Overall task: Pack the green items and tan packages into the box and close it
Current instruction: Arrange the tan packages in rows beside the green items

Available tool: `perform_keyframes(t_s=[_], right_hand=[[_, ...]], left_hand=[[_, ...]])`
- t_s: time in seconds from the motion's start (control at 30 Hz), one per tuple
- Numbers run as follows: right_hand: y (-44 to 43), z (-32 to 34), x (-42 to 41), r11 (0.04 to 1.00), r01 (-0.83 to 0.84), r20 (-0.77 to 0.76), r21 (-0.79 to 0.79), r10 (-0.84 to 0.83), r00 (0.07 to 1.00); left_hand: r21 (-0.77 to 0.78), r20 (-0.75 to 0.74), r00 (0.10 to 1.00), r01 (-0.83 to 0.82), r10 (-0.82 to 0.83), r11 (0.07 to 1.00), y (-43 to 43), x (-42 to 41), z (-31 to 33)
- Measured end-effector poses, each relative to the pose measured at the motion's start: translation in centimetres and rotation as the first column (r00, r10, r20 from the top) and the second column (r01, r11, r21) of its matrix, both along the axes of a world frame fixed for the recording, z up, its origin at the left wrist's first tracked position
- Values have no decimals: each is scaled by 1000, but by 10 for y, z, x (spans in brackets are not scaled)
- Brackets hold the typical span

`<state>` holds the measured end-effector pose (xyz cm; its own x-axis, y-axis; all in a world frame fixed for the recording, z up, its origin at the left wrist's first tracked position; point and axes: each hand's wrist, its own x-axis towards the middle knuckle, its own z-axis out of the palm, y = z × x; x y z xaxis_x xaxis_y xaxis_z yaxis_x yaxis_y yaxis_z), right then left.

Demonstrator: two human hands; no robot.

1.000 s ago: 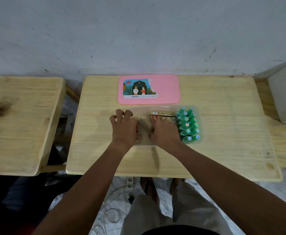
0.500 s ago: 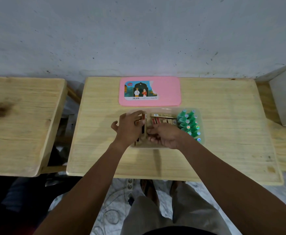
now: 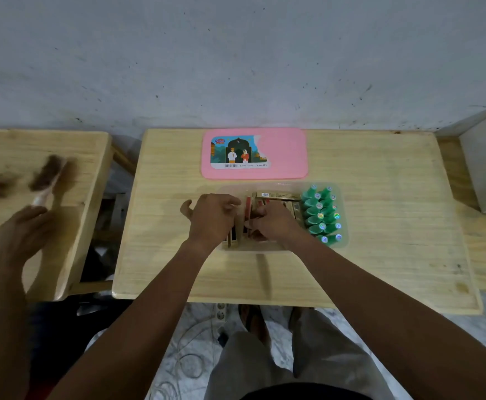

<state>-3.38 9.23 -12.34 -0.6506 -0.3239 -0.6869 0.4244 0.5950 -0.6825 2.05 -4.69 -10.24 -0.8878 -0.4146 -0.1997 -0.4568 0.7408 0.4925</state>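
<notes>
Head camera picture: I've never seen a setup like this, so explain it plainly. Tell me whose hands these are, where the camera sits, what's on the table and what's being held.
There is no machine here. A person wears one camera on the head, looking down at their own two hands, so the arms enter from the bottom. On the wooden table stands a clear plastic box. Its right end holds green bottles, with tan packages beside them. The left hand and the right hand both curl their fingers on tan packages in the box's middle. The pink lid lies behind, off the box. At far left, someone else's blurred hand and a brush show over a second table.
</notes>
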Motion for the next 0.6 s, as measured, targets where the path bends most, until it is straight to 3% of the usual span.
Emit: perform_keyframes(t_s=[0.1, 0.17, 0.3, 0.6], right_hand=[[-8, -3, 2, 959, -190, -244, 210, 239, 940], [-14, -6, 5, 930, -224, -312, 293, 314, 897], [-21, -12, 11, 909, -187, -335, 373, 320, 886], [-3, 3, 14, 923, -102, -445, 371, 273, 853]], left_hand=[[-391, 73, 961, 272, -265, 879, -6, 7, -3], [-506, 218, 922, 387, -320, 771, -6, 9, -3], [-499, 346, 894, 431, -283, 752, -4, 8, -4], [-435, 235, 915, 400, -326, 807, -2, 9, -4]])
